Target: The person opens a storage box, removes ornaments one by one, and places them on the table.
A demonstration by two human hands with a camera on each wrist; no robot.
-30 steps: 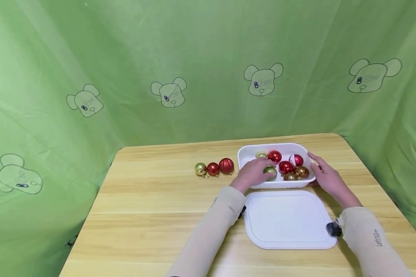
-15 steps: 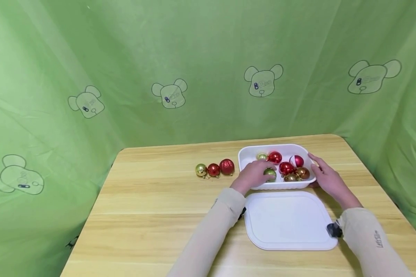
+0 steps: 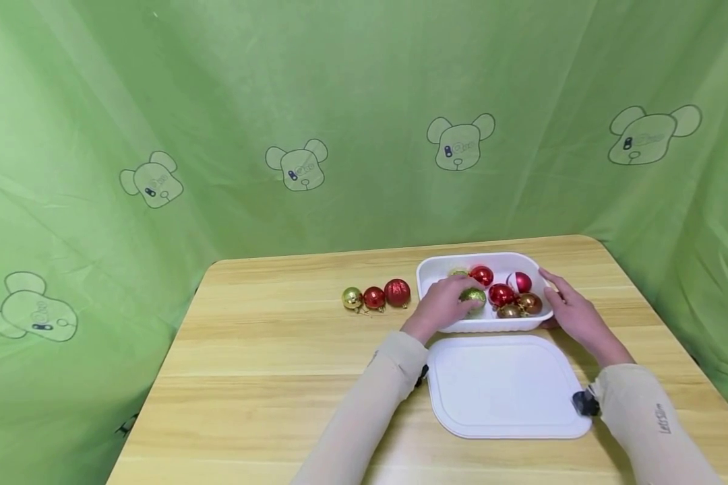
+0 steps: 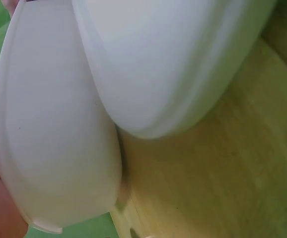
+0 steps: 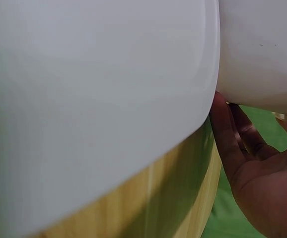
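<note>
A white plastic container [image 3: 491, 326] holds several Christmas baubles: a red one [image 3: 481, 275], another red one [image 3: 501, 295], a pink-and-white one [image 3: 520, 282], gold ones [image 3: 530, 302] and a pale green one [image 3: 459, 273]. Reaching over its left side, my left hand [image 3: 439, 304] holds a glittery green bauble [image 3: 474, 299] with curled fingers. At the right end my right hand [image 3: 576, 320] grips the container, thumb up near the rim. In the right wrist view its fingers [image 5: 225, 129] go under the container's corner. The left wrist view shows only the container wall [image 4: 54, 114] and part of the hand.
The white lid [image 3: 506, 387] lies flat just in front of the container. Left of the container, a gold bauble [image 3: 352, 298], a small red one [image 3: 373, 298] and a larger dark red one [image 3: 397, 292] sit in a row on the wooden table [image 3: 267, 350]. Green cloth [image 3: 364, 81] hangs behind.
The green bauble and my left fingers have shifted slightly upward in the head view. My right hand, the container and the lid stay in place.
</note>
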